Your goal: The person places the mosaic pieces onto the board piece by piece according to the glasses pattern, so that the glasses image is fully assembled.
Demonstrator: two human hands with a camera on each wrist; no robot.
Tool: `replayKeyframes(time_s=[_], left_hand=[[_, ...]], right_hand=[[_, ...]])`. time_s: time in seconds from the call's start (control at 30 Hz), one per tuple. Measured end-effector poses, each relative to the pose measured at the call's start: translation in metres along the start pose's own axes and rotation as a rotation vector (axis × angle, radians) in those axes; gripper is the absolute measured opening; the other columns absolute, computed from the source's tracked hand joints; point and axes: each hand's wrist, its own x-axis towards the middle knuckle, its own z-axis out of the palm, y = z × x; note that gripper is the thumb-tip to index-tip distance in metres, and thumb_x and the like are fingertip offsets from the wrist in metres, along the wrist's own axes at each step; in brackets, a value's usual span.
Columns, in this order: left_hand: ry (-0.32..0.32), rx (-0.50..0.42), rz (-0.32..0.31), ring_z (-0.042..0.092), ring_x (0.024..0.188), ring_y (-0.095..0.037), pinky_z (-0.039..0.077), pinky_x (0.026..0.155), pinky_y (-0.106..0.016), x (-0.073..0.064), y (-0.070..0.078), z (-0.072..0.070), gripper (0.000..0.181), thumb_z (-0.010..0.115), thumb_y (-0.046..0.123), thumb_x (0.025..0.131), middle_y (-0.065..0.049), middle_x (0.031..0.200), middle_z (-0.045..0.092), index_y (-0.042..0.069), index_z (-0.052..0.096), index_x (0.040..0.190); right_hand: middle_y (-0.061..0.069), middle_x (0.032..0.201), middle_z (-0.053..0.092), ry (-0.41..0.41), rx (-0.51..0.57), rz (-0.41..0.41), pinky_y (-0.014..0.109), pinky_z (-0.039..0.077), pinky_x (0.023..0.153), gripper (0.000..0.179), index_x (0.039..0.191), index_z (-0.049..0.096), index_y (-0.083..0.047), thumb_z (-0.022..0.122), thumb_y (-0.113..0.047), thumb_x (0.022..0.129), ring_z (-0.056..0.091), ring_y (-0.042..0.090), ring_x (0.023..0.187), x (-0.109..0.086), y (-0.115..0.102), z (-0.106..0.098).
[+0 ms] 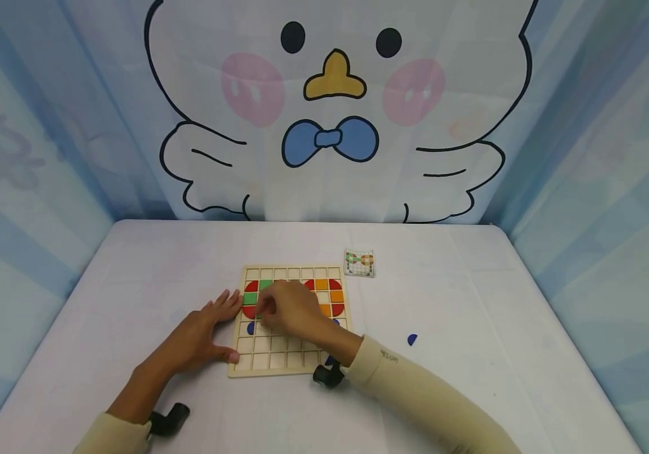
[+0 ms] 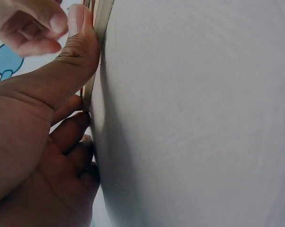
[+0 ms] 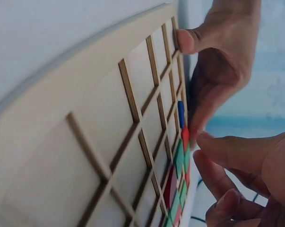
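Observation:
A square wooden grid board (image 1: pixel 279 361) lies on the table, its upper rows holding red, green and orange pieces. One blue piece (image 1: pixel 251 328) sits in a left-hand cell beneath the red and green ones. My left hand (image 1: pixel 202 337) rests along the board's left edge, thumb near the lower corner and fingers spread higher up. Over the left half of the board is my right hand (image 1: pixel 290 309), its fingers loosely bent. In the right wrist view, thumb and index finger (image 3: pixel 213 172) show a small gap with no piece visible in it. The hand hides several middle cells.
A small printed pattern card (image 1: pixel 360 263) lies just beyond the board's upper right corner. A loose blue piece (image 1: pixel 412 340) is on the white table (image 1: pixel 472 284) to the right. Another bit of blue (image 1: pixel 330 360) shows beside the right wrist camera (image 1: pixel 329 376). A printed curtain (image 1: pixel 324 189) hangs behind.

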Motion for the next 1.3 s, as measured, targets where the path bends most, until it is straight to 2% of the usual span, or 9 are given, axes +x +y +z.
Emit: replayKeyframes(time_s=[0.3, 0.47, 0.67, 0.87, 1.03, 1.17, 1.3], left_hand=[[-0.014, 0.016, -0.045, 0.022, 0.163, -0.045, 0.023, 0.129, -0.068, 0.001, 0.005, 0.001, 0.118, 0.097, 0.042, 0.069, -0.015, 0.174, 0.029, 0.007, 0.036, 0.164], [-0.011, 0.019, -0.047, 0.022, 0.163, -0.045, 0.023, 0.129, -0.067, 0.001, 0.006, 0.001, 0.118, 0.097, 0.042, 0.069, -0.016, 0.174, 0.029, 0.007, 0.036, 0.164], [-0.017, 0.015, -0.05, 0.021, 0.163, -0.045, 0.023, 0.13, -0.067, 0.0, 0.005, 0.0, 0.117, 0.096, 0.043, 0.07, -0.016, 0.174, 0.029, 0.007, 0.036, 0.164], [-0.021, 0.021, -0.057, 0.021, 0.163, -0.045, 0.023, 0.13, -0.067, 0.001, 0.005, 0.001, 0.117, 0.096, 0.044, 0.07, -0.016, 0.174, 0.028, 0.008, 0.036, 0.165], [-0.017, 0.017, -0.054, 0.021, 0.163, -0.045, 0.023, 0.129, -0.068, 0.0, 0.004, 0.001, 0.118, 0.096, 0.044, 0.07, -0.015, 0.174, 0.028, 0.008, 0.036, 0.165], [-0.013, 0.016, -0.056, 0.02, 0.163, -0.044, 0.023, 0.129, -0.068, 0.0, 0.004, 0.002, 0.119, 0.096, 0.044, 0.07, -0.015, 0.174, 0.028, 0.009, 0.035, 0.165], [-0.016, 0.015, -0.06, 0.02, 0.164, -0.045, 0.022, 0.129, -0.068, 0.001, 0.003, 0.003, 0.119, 0.096, 0.044, 0.07, -0.015, 0.175, 0.027, 0.009, 0.035, 0.165]], right_hand=[[-0.013, 0.076, 0.068, 0.078, 0.021, 0.057, 0.025, 0.048, 0.061, 0.012, 0.092, 0.082, -0.021, 0.086, -0.011, 0.086, 0.06, 0.007, 0.076, -0.04, 0.026, -0.032], [-0.01, 0.078, 0.067, 0.092, 0.054, 0.142, 0.028, 0.047, 0.062, 0.01, 0.094, 0.082, -0.019, 0.087, -0.013, 0.088, 0.06, 0.012, 0.074, -0.064, 0.043, -0.047], [-0.01, 0.075, 0.066, 0.112, 0.037, 0.251, 0.031, 0.046, 0.065, 0.012, 0.09, 0.081, -0.02, 0.089, -0.011, 0.086, 0.058, 0.015, 0.076, -0.091, 0.062, -0.057], [-0.009, 0.072, 0.065, 0.112, 0.003, 0.345, 0.032, 0.046, 0.067, 0.013, 0.085, 0.081, -0.022, 0.087, -0.01, 0.086, 0.057, 0.014, 0.077, -0.118, 0.077, -0.061], [-0.01, 0.071, 0.063, 0.074, -0.042, 0.399, 0.031, 0.045, 0.067, 0.021, 0.084, 0.077, -0.024, 0.096, -0.018, 0.077, 0.056, 0.013, 0.076, -0.137, 0.086, -0.06], [-0.009, 0.071, 0.062, 0.044, -0.056, 0.417, 0.031, 0.043, 0.064, 0.029, 0.081, 0.072, -0.026, 0.099, -0.024, 0.073, 0.055, 0.013, 0.073, -0.146, 0.091, -0.055], [-0.009, 0.07, 0.061, 0.055, -0.057, 0.402, 0.03, 0.043, 0.063, 0.03, 0.077, 0.07, -0.025, 0.099, -0.021, 0.072, 0.055, 0.012, 0.071, -0.148, 0.092, -0.05]])
